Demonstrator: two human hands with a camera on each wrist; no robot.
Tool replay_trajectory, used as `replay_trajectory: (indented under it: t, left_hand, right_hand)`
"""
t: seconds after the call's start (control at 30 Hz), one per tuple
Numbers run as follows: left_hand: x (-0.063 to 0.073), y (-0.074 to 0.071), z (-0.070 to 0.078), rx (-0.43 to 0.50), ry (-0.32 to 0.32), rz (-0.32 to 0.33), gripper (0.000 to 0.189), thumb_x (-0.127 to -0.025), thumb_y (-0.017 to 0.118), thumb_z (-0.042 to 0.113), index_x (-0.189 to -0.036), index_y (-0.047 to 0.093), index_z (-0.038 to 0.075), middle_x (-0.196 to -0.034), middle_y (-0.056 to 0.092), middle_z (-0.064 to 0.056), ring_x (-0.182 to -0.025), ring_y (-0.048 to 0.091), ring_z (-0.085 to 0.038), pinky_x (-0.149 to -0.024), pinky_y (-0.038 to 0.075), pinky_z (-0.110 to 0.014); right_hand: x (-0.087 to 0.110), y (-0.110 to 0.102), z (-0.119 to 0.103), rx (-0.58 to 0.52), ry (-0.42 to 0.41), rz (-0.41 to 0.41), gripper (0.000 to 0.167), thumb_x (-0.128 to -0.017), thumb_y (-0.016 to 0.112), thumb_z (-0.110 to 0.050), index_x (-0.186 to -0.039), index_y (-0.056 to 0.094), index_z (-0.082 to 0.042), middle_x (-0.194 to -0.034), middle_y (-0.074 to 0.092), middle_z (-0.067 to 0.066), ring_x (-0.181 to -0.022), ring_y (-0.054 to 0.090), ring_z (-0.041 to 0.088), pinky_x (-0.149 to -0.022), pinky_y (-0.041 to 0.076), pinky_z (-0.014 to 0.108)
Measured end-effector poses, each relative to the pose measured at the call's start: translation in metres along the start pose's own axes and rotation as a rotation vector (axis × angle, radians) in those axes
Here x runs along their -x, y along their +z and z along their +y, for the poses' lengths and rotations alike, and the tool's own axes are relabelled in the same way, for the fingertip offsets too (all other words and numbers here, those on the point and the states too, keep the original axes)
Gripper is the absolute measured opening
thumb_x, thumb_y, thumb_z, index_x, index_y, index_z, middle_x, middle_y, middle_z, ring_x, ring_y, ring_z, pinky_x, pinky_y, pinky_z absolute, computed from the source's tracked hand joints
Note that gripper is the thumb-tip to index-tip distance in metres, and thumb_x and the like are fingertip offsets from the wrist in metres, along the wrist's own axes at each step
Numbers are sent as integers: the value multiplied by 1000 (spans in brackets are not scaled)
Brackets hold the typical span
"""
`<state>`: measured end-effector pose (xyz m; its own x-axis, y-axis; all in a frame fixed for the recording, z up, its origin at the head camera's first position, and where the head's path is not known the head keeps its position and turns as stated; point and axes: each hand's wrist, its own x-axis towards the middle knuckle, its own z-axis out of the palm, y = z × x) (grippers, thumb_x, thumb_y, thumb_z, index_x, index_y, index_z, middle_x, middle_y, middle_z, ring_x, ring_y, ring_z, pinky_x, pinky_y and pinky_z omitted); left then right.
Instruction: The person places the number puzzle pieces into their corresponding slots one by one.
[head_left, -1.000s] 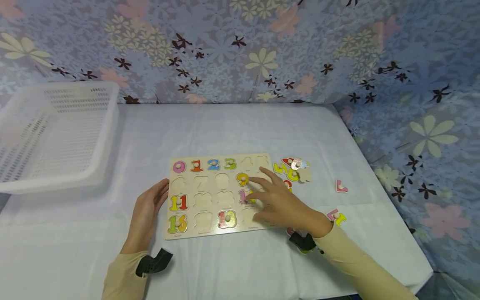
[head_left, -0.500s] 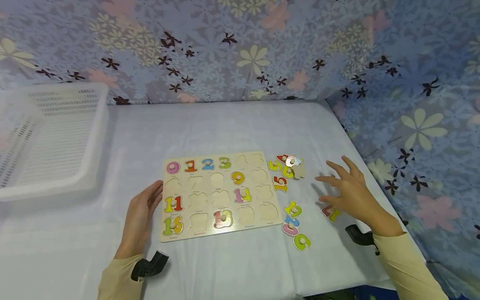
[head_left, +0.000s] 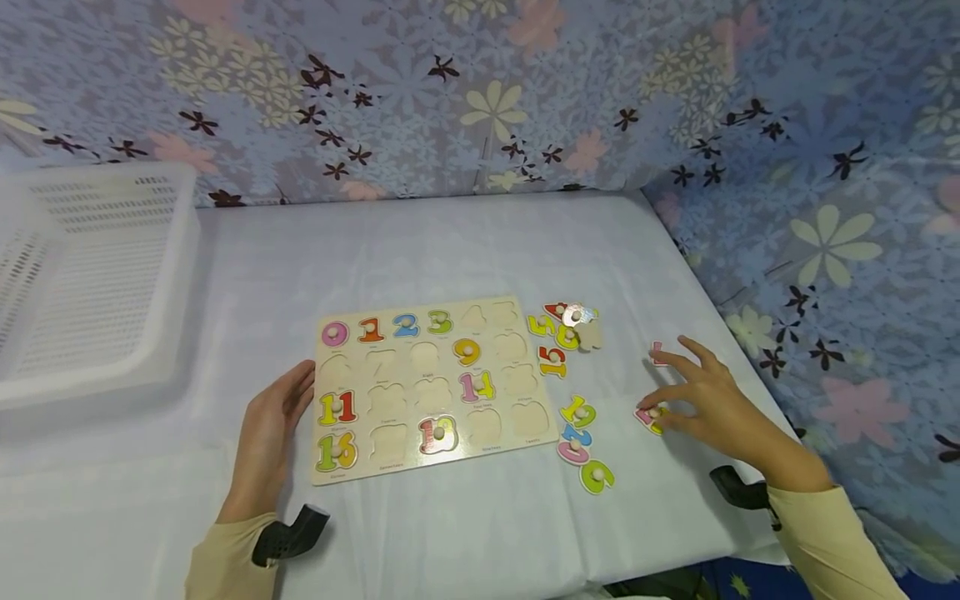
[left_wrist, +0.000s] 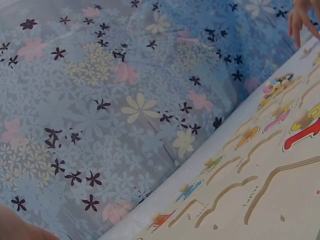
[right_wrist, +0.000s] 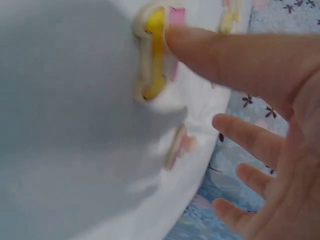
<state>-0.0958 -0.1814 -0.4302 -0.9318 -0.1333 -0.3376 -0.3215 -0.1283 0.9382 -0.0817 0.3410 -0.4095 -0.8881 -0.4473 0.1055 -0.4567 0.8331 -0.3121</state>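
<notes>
A wooden number puzzle board (head_left: 424,358) lies on the white-covered table, with several pieces, including an orange 9 (head_left: 467,352), in its recesses. My left hand (head_left: 266,442) rests at the board's left edge, its fingers touching the side. Off to the right, my right hand (head_left: 712,412) pinches a pink and yellow 17 puzzle piece (head_left: 645,419) between thumb and index finger. The other fingers are spread. In the right wrist view, the thumb covers part of the 17; I cannot tell whether it is lifted. A small pink puzzle piece (head_left: 658,353) lies just beyond.
Loose pieces lie right of the board: a red 15 (head_left: 552,361), a yellow-green 5 (head_left: 540,325) in an overlapping cluster, and a green rounded piece (head_left: 597,477) nearer the front. A white plastic basket (head_left: 176,292) stands at left. Flowered cloth (head_left: 420,100) hangs behind.
My right hand has moved from over the board to the right and down onto the 17 piece, pinching it. My left hand stays at the board's edge. The head view has shifted slightly right.
</notes>
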Motion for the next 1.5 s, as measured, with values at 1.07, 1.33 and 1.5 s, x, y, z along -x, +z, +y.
replay_trajectory:
  t: [1.07, 1.33, 1.5]
  left_hand:
    - [-4, -10, -11, 35, 39, 10, 59, -104, 39, 41, -147, 37, 2, -147, 39, -12, -130, 42, -17, -99, 41, -16]
    - [-7, -8, -11, 24, 37, 7, 59, -103, 40, 43, -147, 38, 3, -147, 39, -12, -131, 42, -18, -100, 40, -16]
    - [-9, -8, -13, 35, 32, 16, 58, -103, 40, 43, -147, 39, 4, -146, 41, -11, -130, 43, -17, -99, 41, -15]
  right_hand:
    - [-48, 6, -26, -19, -90, 29, 38, -63, 91, -18, -98, 77, -11, -141, 46, 15, -143, 8, 37, -104, 15, 73]
    - [-109, 28, -84, -37, -256, -41, 33, -69, 88, -33, -95, 76, -17, -146, 43, 9, -144, 8, 35, -107, 18, 69]
    - [-148, 48, -131, -22, -398, -75, 32, -67, 88, -40, -88, 74, -20, -145, 45, 9, -143, 11, 37, -112, 14, 63]
